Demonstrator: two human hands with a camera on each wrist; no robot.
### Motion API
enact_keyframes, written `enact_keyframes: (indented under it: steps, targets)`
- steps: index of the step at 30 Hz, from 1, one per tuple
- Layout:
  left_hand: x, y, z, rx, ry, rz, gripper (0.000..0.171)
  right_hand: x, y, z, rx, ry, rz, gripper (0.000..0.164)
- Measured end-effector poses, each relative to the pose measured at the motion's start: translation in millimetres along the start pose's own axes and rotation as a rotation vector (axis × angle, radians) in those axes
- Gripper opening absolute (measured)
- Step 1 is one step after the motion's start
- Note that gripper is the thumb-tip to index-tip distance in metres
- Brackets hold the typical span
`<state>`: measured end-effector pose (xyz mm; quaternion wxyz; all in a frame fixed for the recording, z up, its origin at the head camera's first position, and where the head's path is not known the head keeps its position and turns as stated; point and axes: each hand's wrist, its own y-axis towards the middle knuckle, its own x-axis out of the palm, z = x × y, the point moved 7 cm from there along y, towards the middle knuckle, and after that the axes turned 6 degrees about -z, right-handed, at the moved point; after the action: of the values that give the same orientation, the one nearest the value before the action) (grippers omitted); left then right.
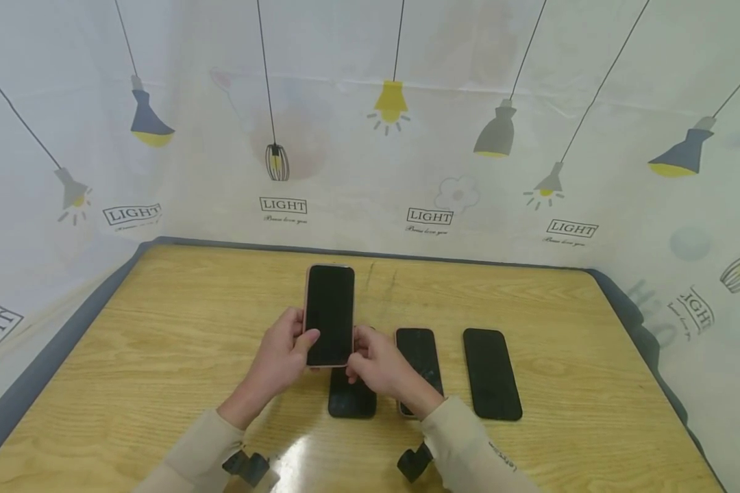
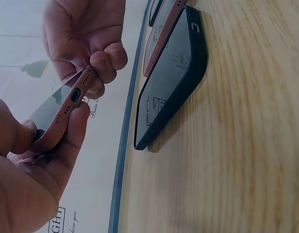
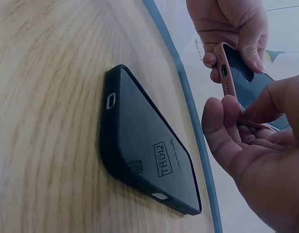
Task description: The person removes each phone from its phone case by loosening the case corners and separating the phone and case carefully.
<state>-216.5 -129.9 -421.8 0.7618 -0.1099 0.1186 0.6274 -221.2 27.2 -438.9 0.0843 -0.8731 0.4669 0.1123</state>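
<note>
A smartphone in a pink case (image 1: 329, 308) is held up over the table, its dark screen facing me. My left hand (image 1: 281, 352) grips its left side, with the thumb lying over the screen's edge. At the lower right corner, my right hand (image 1: 379, 363) pinches the case edge between thumb and curled fingers. The left wrist view shows the charging port and speaker holes on the pink bottom edge (image 2: 66, 108). Below the held phone lies a black-cased phone (image 1: 353, 400), partly covered by it and the right hand.
Right of the hands lie a pink-cased phone (image 1: 418, 352), partly hidden by the right forearm, and a black phone (image 1: 493, 375). All rest face up on the wooden table (image 1: 191, 329). A lamp-printed cloth (image 1: 345, 178) hangs behind and at both sides.
</note>
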Motion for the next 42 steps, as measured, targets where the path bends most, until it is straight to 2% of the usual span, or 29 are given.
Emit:
enact_keyframes:
  steps: [10,17,22,28,33,37,42]
  targets:
    - [-3.4,1.9,-2.0,-0.014,-0.047,0.022,0.011,1,1,-2,-0.029,0.045,-0.043,0.03]
    - [-5.8,2.5,-3.1,0.003,-0.182,-0.021,0.012,0,0,-5,-0.058,0.035,-0.08,0.034]
    - [-7.7,2.1,-0.2,0.012,-0.243,-0.061,0.017,-1,-1,-9,-0.091,0.077,-0.115,0.035]
    - [-9.2,1.9,-1.8,-0.021,-0.316,-0.087,0.021,-2,-1,-11,-0.119,0.118,-0.138,0.035]
    - [-8.1,0.9,-7.6,-0.034,-0.344,-0.077,0.02,-2,-2,-9,-0.12,0.101,-0.13,0.038]
    - [-7.3,1.5,-11.0,-0.033,-0.327,-0.062,0.019,-4,-3,-6,-0.097,0.075,-0.106,0.038]
    - [-7.0,1.4,-12.8,-0.036,-0.313,-0.055,0.017,-11,-5,-3,-0.074,-0.01,-0.038,0.022]
